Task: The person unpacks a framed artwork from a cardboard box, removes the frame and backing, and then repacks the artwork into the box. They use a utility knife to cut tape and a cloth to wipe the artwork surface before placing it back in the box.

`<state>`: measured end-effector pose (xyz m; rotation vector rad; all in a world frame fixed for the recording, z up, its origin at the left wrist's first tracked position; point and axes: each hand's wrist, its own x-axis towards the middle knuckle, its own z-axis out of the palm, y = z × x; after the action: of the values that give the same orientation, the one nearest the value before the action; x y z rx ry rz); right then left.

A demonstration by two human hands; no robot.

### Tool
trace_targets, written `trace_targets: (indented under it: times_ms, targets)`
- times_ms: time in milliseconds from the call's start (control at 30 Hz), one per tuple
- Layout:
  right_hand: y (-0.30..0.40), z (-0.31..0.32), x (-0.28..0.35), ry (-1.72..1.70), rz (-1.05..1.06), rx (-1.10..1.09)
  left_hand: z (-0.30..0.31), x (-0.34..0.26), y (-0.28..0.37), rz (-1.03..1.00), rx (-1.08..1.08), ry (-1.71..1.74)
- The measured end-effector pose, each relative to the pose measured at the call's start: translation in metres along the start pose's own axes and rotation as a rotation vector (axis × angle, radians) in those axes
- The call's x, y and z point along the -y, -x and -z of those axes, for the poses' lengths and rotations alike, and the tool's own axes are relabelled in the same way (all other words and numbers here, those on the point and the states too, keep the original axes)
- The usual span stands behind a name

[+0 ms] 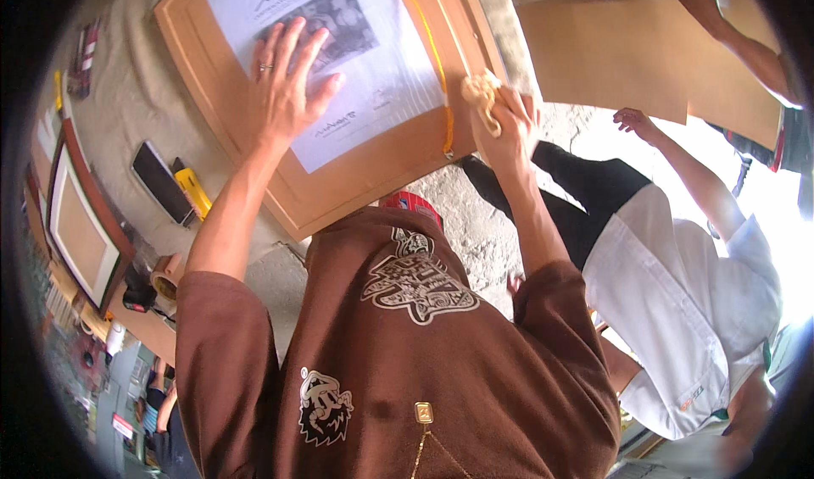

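Observation:
A brown backing panel [318,209] lies before me on a cloth-covered table, a little past its front edge. Taped or laid on it is a white printed sheet [388,91] with a dark picture and writing. My left hand [286,91], with a ring on one finger, rests flat on the sheet with its fingers spread. A yellow cord [439,66] runs along the sheet's right side. At the panel's right edge my right hand [509,126] grips a crumpled cream cloth [481,91] against the brown surface.
Left on the table lie a black phone-like slab [162,182], a yellow utility knife [193,191] and a framed picture mount [82,224]. A tape roll [166,285] sits nearer. To my right stands a person in a white shirt [668,313]; large brown sheets [604,53] lie beyond.

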<state>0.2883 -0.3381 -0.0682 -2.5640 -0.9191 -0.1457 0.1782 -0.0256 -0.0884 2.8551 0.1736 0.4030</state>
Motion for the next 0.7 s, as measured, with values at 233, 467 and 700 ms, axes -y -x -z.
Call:
trace_targets:
  times_ms: [233,467,700]
  targets:
    - [0.006,0.006,0.000,0.006,0.026,0.029,0.002,-0.003,0.002,0.057,0.025,0.022]
    - [-0.005,0.002,-0.003,-0.048,0.033,0.032,-0.006,0.001,0.002,0.078,0.038,0.020]
    - [0.007,0.003,-0.008,-0.017,0.057,0.019,-0.003,-0.005,0.000,0.081,0.053,-0.007]
